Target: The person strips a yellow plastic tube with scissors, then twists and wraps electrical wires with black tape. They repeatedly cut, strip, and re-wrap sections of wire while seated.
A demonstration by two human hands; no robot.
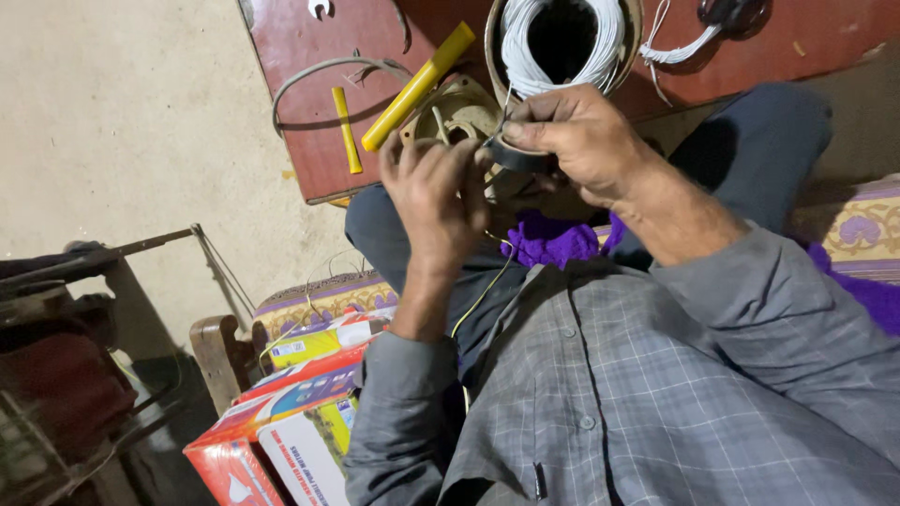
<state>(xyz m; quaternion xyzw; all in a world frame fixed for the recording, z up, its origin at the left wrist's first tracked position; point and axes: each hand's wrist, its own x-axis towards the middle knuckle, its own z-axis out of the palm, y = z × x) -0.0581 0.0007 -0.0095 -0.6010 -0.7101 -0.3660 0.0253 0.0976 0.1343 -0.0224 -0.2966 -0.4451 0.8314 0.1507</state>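
Note:
My right hand (577, 141) pinches a roll of black tape (517, 156) above my lap. Just to its left my left hand (433, 192) is curled, fingers closed around thin wires beside the tape; a yellow-green wire (483, 292) trails from it down over my grey checked shirt. A round beige part (464, 114) sits behind both hands, mostly hidden by them. What exactly the left fingers grip is hidden.
A reddish board (309, 141) on the floor holds a coil of white wire (562, 42), a yellow tube (417, 87), a small yellow rod (347, 129) and a grey cable (319, 70). Colourful boxes (291, 412) lie at my left. Purple cloth (553, 239) lies on my lap.

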